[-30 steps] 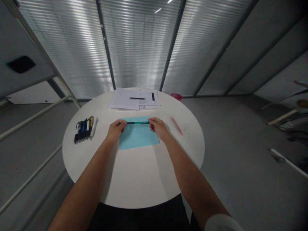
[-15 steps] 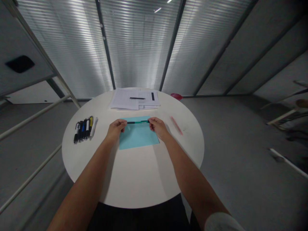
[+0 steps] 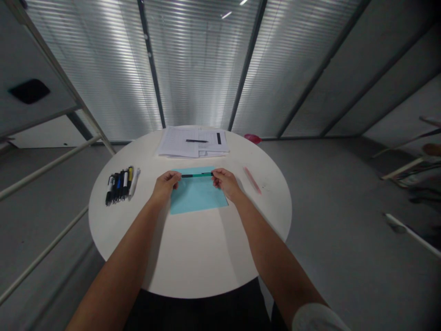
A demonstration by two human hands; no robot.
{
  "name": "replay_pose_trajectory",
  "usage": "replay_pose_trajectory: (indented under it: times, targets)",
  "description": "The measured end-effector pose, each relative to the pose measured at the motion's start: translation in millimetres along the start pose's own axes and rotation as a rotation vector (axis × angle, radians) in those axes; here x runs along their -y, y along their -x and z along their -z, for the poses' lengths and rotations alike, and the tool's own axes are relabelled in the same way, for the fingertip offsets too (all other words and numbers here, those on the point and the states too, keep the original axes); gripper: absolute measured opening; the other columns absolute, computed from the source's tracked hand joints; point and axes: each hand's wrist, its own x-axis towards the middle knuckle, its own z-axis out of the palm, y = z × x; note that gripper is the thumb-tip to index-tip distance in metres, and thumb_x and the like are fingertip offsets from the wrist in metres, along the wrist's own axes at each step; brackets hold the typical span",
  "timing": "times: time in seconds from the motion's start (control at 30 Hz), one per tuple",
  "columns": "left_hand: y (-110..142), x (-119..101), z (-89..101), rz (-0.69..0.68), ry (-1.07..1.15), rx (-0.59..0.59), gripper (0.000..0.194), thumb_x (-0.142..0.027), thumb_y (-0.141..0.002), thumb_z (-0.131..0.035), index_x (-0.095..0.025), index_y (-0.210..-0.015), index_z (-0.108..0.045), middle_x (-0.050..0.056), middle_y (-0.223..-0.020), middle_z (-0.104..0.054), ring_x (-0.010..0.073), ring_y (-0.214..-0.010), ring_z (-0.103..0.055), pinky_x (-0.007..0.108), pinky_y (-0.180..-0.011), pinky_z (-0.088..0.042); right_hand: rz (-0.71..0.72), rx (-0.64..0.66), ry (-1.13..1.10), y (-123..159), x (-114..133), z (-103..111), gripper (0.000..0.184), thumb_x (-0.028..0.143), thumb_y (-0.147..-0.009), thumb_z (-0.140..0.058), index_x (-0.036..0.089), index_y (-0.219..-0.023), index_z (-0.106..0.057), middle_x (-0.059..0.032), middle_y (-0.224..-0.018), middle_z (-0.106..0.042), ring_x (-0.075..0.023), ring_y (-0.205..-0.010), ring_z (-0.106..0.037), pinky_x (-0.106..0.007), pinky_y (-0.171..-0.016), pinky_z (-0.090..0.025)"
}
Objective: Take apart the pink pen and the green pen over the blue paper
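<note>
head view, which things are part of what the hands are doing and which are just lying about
In use:
slim green-and-black pen, ends held by left hand and right hand
probably the light-blue rectangular sheet beneath

Apparently just lying about:
row of mixed-colour pens
white printed papers
slim dark pen on them
thin pink stick-like item

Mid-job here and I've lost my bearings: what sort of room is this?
Probably an office or small meeting room. A round white table holds papers and a row of pens, and tall panels with slatted blinds stand behind it.
</note>
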Motion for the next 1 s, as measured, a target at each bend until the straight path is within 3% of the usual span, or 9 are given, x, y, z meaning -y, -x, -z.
replay_pose_trajectory:
  times: [0.23, 0.8, 1.0]
  targets:
    - [1.5, -3.6, -1.6, 0.020, 0.027, -0.001, 0.020, -0.033, -0.070, -0.074, -0.015, -0.074, -0.065, -0.002, -0.057, -0.055, 0.0085, -0.049, -0.045, 0.024, -0.050, -0.033, 0.005, -0.015, 0.025, 1.4, 1.5, -1.1, 0.031, 0.044, -0.066, -0.073, 0.019, -0.081, -0.062, 0.0028, -0.064, -0.062, -0.0078, -0.048, -0.053, -0.022, -0.044, -0.034]
    - [1.4, -3.1, -2.3, 0.027, 0.052, -0.040, 0.021, -0.033, -0.067, -0.076, -0.015, -0.075, -0.066, -0.002, -0.052, -0.052, 0.0086, -0.048, -0.043, 0.023, -0.050, -0.031, 0.020, 0.005, 0.010, 1.8, 0.7, -0.3, 0.027, 0.037, -0.067, -0.072, 0.020, -0.086, -0.063, 0.0020, -0.070, -0.064, -0.0085, -0.049, -0.055, -0.022, -0.045, -0.035]
    - [2.6, -5.4, -1.9, 0.036, 0.066, -0.023, 0.025, -0.036, -0.068, -0.076, -0.015, -0.076, -0.066, 0.000, -0.064, -0.058, 0.0079, -0.049, -0.046, 0.023, -0.050, -0.033, 0.027, 0.014, 0.017, 3.1, 1.4, -0.3, 0.027, 0.038, -0.067, -0.072, 0.019, -0.085, -0.063, 0.0017, -0.069, -0.065, -0.0086, -0.049, -0.055, -0.022, -0.045, -0.036]
